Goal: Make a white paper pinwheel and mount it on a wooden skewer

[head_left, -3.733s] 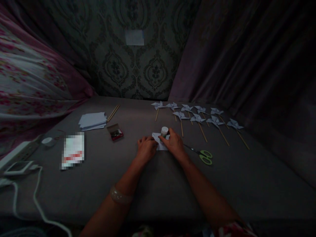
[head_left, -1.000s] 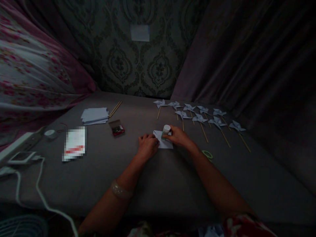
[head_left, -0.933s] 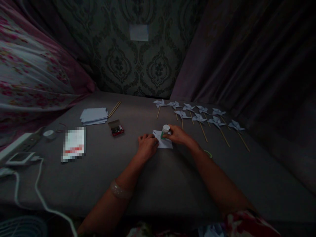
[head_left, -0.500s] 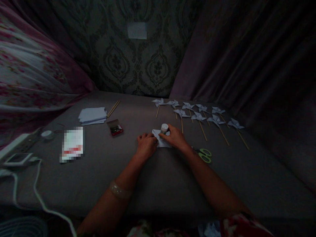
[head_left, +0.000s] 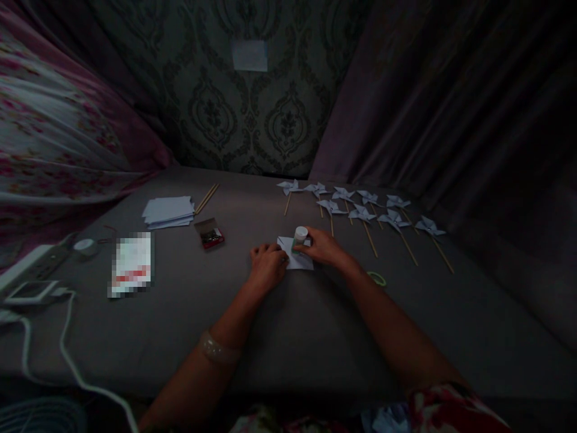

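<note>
A small white paper square with a slit at its upper left corner lies on the grey cloth in front of me. My left hand, its fingers bent, pins the paper's left edge against the table. In my right hand is a white-ended glue stick, closed in the fingers and standing tilted over the paper. The glue stick's lower end meets the paper or hovers just above it; I cannot tell which. Beneath my right forearm, green-handled scissors are mostly hidden.
Several white paper pinwheels on sticks lie at the back right. On the left are a paper stack, thin sticks, an open red box of small metal pieces, a blurred packet and a power strip with a white cable.
The right hand and glue stick have shifted slightly on the paper. My right forearm now covers more of the scissors. The left hand has stayed in place.
</note>
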A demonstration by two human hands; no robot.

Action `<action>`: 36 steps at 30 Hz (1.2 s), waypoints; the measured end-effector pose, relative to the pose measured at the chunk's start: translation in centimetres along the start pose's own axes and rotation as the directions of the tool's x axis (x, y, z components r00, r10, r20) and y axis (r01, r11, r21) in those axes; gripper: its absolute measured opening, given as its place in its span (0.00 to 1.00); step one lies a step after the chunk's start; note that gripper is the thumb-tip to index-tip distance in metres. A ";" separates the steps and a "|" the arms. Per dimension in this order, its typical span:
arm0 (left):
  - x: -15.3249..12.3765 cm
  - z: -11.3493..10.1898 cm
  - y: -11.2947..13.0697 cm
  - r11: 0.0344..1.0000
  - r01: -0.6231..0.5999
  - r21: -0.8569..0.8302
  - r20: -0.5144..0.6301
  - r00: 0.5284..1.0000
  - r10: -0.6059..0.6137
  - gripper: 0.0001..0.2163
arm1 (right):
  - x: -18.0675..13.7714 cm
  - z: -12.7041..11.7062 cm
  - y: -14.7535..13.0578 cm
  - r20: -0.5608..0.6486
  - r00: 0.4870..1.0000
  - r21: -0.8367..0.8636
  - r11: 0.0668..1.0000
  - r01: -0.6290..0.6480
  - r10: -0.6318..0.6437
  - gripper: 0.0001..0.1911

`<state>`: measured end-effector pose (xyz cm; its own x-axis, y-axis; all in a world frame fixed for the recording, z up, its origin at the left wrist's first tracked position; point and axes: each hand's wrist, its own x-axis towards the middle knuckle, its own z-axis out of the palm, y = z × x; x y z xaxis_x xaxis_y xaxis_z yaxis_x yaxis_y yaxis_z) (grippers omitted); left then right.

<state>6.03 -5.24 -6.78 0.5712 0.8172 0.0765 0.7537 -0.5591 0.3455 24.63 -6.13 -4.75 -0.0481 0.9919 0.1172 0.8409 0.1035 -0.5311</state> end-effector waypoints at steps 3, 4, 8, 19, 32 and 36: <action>0.0 -0.1 0.0 1.000 0.000 0.004 0.010 1.000 0.000 0.11 | -0.8 0.7 -1.3 -0.111 0.990 -0.061 0.994 -0.095 0.088 0.16; 0.0 -0.1 0.0 1.000 -0.002 0.000 0.010 1.000 0.002 0.11 | -1.0 0.9 -1.6 -0.134 0.984 -0.072 0.990 -0.125 0.115 0.17; -0.1 -0.2 0.1 1.000 0.002 -0.013 0.010 1.000 -0.002 0.11 | -1.0 0.9 -2.0 -0.146 0.979 -0.089 0.984 -0.154 0.140 0.17; 0.0 -0.1 0.0 1.000 -0.008 0.007 0.002 1.000 0.008 0.12 | 1.1 -1.7 -0.3 0.156 0.987 0.023 0.999 0.029 -0.033 0.09; 0.1 -0.1 0.1 1.000 -0.002 0.008 0.013 1.000 0.002 0.11 | -0.2 -0.5 2.2 -0.145 0.822 0.762 0.593 -0.262 0.551 0.15; 0.1 -0.4 0.2 1.000 0.000 0.002 0.018 1.000 0.000 0.12 | -0.9 -0.2 3.2 -0.213 0.739 0.808 0.540 -0.234 0.639 0.18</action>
<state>6.11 -5.26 -6.34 0.5774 0.8143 0.0594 0.7542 -0.5598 0.3432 27.50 -6.73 -6.34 0.6163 0.7841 -0.0739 0.0297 -0.1169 -0.9927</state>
